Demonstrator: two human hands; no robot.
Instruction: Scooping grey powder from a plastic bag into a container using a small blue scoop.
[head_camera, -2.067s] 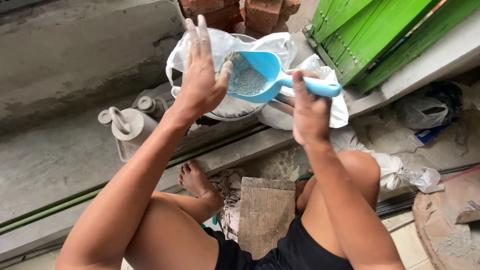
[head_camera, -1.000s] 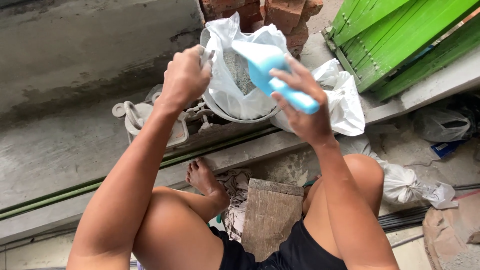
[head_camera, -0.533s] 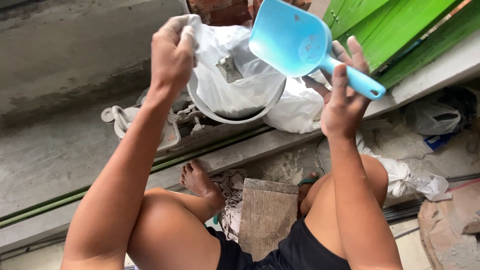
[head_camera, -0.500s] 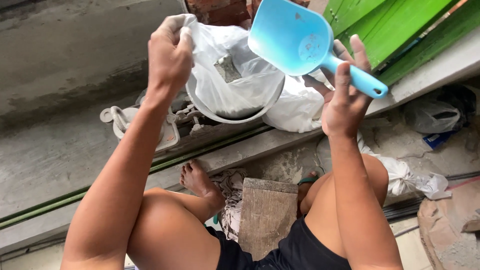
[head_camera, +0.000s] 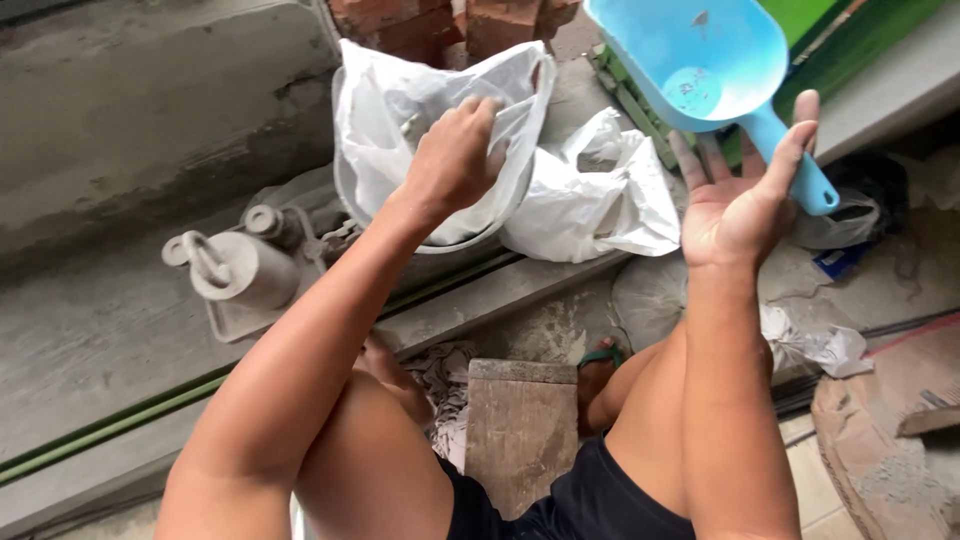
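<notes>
A: Where's the left hand (head_camera: 455, 160)?

B: On the white bag (head_camera: 400, 110), fingers curled into its plastic at the open top. The bag sits in a round bowl (head_camera: 440, 245) on the concrete ledge (head_camera: 120, 330).

A: And the right hand (head_camera: 745, 190)?

B: Raised, palm up, fingers spread wide. The handle of the blue scoop (head_camera: 700, 60) lies between thumb and fingers, resting there rather than gripped tight. The scoop's mouth faces the camera, with only a few specks of powder inside.

A: Is the scoop over the bag?

B: No, it is up and to the right of it, well apart, in front of the green boards (head_camera: 860, 40).

A: What else is near?

B: A second, crumpled white bag (head_camera: 590, 200) just beside the bowl. Red bricks (head_camera: 440, 20) stand behind the bags. A dusty grey tool (head_camera: 240, 270) lies on the ledge to the left. The person sits on a wooden stool (head_camera: 520, 430), bare knees either side.
</notes>
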